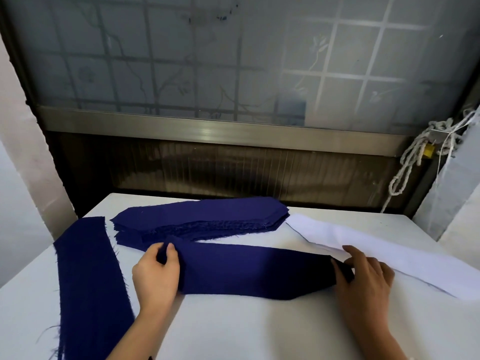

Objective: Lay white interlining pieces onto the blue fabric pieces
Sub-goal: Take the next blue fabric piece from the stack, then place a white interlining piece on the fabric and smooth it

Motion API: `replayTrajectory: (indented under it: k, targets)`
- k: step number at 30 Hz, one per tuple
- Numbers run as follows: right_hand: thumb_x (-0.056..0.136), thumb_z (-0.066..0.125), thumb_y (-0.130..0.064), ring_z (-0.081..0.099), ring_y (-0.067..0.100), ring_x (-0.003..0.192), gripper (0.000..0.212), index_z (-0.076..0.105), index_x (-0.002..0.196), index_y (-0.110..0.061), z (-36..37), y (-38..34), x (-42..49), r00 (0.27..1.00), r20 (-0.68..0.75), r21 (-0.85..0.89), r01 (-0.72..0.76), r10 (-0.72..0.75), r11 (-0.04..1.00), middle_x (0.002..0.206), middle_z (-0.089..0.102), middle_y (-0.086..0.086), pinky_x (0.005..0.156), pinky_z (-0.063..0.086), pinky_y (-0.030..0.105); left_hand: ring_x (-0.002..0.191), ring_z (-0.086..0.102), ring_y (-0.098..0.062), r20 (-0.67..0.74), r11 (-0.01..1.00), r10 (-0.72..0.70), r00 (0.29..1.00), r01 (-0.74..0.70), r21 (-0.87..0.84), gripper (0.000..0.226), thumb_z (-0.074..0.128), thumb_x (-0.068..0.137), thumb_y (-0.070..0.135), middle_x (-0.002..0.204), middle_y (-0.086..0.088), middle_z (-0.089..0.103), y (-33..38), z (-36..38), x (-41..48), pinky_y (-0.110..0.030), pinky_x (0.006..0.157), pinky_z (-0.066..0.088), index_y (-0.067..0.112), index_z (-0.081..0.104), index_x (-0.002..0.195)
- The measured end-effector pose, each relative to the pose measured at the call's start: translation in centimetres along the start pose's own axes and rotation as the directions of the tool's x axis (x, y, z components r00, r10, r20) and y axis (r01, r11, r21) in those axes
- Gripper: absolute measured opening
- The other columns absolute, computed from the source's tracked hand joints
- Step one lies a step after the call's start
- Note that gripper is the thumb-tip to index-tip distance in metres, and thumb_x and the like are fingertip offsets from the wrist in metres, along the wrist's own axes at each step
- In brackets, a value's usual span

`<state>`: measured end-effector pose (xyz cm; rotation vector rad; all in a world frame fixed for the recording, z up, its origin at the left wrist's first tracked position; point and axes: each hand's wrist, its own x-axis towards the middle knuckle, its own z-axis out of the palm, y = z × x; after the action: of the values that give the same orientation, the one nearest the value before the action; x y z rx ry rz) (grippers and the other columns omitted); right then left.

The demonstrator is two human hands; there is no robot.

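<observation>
A white counter (246, 331) fills the lower half of the frame, its cover smooth and bare along the bottom edge, where two forearms come in from below. At lower centre a single blue fabric piece (246, 271) lies flat across the counter, stretched between the two hands. The left hand (155, 271) pinches its left end, with fingers (170, 252) and thumb closed together on a small raised fold. The right hand (363, 279) holds the right end, thumb laid on top of the cloth and the other fingers curled at the edge, partly hidden. Just above that hand, running from centre right down to the right edge, lies the white interlining (384, 252), a long strip whose near border touches the hand. At the left of the frame another blue strip (88, 281) runs down to the bottom edge, frayed threads along its sides. Behind the hands, at centre, sits a stack of blue pieces (202, 216), edges roughly aligned. Beyond the counter stands a dark ribbed panel (233, 170), then a metal rail (207, 128), and above it a frosted window (207, 61) with a grid and faint plant patterns. At upper right a knotted white rope (413, 157) hangs beside a small yellow object (428, 151)
</observation>
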<state>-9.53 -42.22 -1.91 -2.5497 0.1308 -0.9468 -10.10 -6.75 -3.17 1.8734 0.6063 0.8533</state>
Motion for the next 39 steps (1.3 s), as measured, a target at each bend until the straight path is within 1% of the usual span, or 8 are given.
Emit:
replayTrajectory:
  k: [5,10,14,21,27,31,36,39]
  targets:
    - [0.087,0.062,-0.006,0.062,0.038,0.084,0.036,0.055,0.121,-0.013,0.4,1.0,0.4,0.969,0.123,0.075,-0.225,0.215,0.971,0.093,0.069,0.013,0.066,0.04,0.037,0.066,0.053,-0.003,0.033,0.997,-0.063,0.998,0.061,0.047,0.008,0.062,0.094,0.018,0.072,0.014,0.059,-0.2,-0.1,0.2,-0.018,0.058,0.037,0.017,0.068,0.1]
    - [0.084,0.051,0.004,0.057,0.038,0.096,0.042,0.055,0.123,-0.012,1.0,1.9,0.8,0.949,0.118,0.095,-0.305,0.293,0.948,0.106,0.064,0.017,0.072,0.041,0.037,0.069,0.061,-0.019,0.067,0.991,-0.037,0.997,0.028,0.128,0.009,0.065,0.092,0.021,0.075,0.001,0.064,-0.2,0.1,0.2,-0.034,0.064,0.046,0.019,0.066,0.101]
    - [0.08,0.05,0.009,0.053,0.039,0.101,0.044,0.057,0.12,-0.008,1.0,2.2,0.9,0.936,0.084,0.084,-0.349,0.342,0.933,0.107,0.06,0.019,0.08,0.044,0.042,0.071,0.059,-0.015,0.087,0.987,-0.024,0.996,0.01,0.158,0.005,0.067,0.091,0.02,0.082,0.004,0.064,-0.1,0.2,0.1,-0.036,0.066,0.049,0.023,0.066,0.096]
    - [0.08,0.06,-0.002,0.046,0.038,0.108,0.034,0.064,0.114,-0.009,1.0,1.3,0.7,0.957,0.042,-0.178,-0.276,0.287,0.945,0.114,0.058,0.016,0.091,0.032,0.046,0.078,0.056,-0.018,0.079,0.95,0.17,0.982,-0.185,0.251,0.021,0.071,0.085,0.014,0.097,0.008,0.053,0.4,0.1,-0.5,-0.032,0.063,0.04,0.02,0.063,0.104]
    - [0.091,0.059,-0.013,0.054,0.031,0.112,0.026,0.065,0.115,-0.008,2.3,-0.6,3.7,0.98,0.179,-0.208,0.124,-0.087,0.97,0.122,0.06,0.011,0.094,0.042,0.042,0.083,0.053,-0.011,0.225,0.874,0.364,0.904,-0.415,0.253,0.018,0.068,0.086,0.012,0.087,0.015,0.056,0.7,0.3,-1.1,-0.03,0.062,0.043,0.023,0.061,0.098]
    - [0.095,0.053,-0.016,0.052,0.031,0.097,0.023,0.066,0.11,-0.004,4.0,-0.8,8.6,0.981,0.186,-0.221,0.104,-0.062,0.97,0.109,0.062,0.015,0.082,0.043,0.038,0.08,0.054,-0.012,0.25,0.872,0.355,0.901,-0.416,0.26,0.014,0.068,0.087,0.012,0.084,0.014,0.059,0.5,0.2,-1.1,-0.031,0.06,0.046,0.023,0.063,0.094]
    - [0.096,0.05,-0.036,0.049,0.025,0.109,0.032,0.059,0.119,-0.016,6.6,-0.2,11.0,0.856,0.509,-0.166,-0.005,0.09,0.986,0.12,0.055,0.007,0.092,0.044,0.035,0.08,0.055,-0.012,0.265,0.883,0.329,0.906,-0.395,0.253,0.009,0.066,0.089,0.015,0.085,0.013,0.061,0.6,0.2,-1.1,-0.032,0.063,0.048,0.023,0.063,0.093]
    - [0.097,0.046,-0.036,0.047,0.022,0.105,0.023,0.055,0.113,-0.021,7.6,-0.2,11.0,0.853,0.517,-0.23,0.059,0.071,0.971,0.117,0.053,0.003,0.086,0.043,0.034,0.08,0.054,-0.011,0.267,0.897,0.31,0.913,-0.374,0.238,0.01,0.065,0.089,0.015,0.084,0.015,0.06,0.5,0.2,-1.0,-0.031,0.063,0.047,0.024,0.063,0.093]
